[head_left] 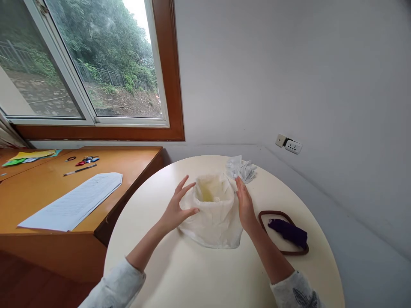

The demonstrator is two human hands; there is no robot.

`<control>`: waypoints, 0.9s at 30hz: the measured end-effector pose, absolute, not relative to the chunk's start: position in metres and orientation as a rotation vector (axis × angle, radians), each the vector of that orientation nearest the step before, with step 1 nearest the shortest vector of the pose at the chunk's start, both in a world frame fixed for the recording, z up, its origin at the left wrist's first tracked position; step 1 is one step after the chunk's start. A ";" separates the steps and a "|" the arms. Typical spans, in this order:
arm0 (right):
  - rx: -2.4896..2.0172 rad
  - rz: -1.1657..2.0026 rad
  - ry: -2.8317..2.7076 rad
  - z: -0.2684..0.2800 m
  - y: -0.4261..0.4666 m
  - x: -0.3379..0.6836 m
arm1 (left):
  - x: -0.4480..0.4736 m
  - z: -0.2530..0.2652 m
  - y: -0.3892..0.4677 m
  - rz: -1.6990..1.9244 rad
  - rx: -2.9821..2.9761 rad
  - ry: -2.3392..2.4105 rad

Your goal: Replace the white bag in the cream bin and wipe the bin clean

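Note:
A bin (207, 196), yellowish inside, stands on the round table with a whitish plastic bag (215, 224) draped over its rim and hanging loosely around its outside. My left hand (179, 207) is at the bag's left side, thumb and fingers spread apart. On the opposite side, my right hand (245, 204) is held flat with its fingers stretched out along the bag. Neither hand grips anything; whether the fingertips touch the plastic I cannot tell. Behind the bin lies a crumpled white plastic bag (244, 170), close to my right fingertips.
Right of my forearm, a brown ring-shaped frame (276, 212) lies on the cream round table (180, 273), with a purple roll (290, 233) across it. A wooden desk (138, 160) at left bears papers (75, 201), a pen (80, 170) and keys (87, 160). A wall stands behind.

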State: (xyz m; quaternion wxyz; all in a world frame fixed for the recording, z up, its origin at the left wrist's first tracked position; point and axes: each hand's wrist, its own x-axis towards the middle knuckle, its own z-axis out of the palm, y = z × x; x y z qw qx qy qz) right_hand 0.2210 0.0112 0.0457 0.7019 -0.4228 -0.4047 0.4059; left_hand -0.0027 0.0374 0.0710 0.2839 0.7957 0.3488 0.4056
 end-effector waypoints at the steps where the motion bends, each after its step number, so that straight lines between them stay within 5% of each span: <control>1: -0.984 0.821 -0.938 0.050 0.010 0.225 | -0.005 0.081 0.036 1.058 2.269 0.916; 11: -1.002 -0.037 -2.134 0.091 -0.024 0.237 | 0.007 0.116 0.023 0.569 3.078 0.564; 21: -1.103 -0.375 -2.510 0.111 -0.047 0.219 | 0.015 0.116 -0.020 0.598 3.450 0.316; 27: -1.476 -0.210 -3.022 0.118 -0.020 0.187 | 0.018 0.107 -0.031 0.561 3.524 0.293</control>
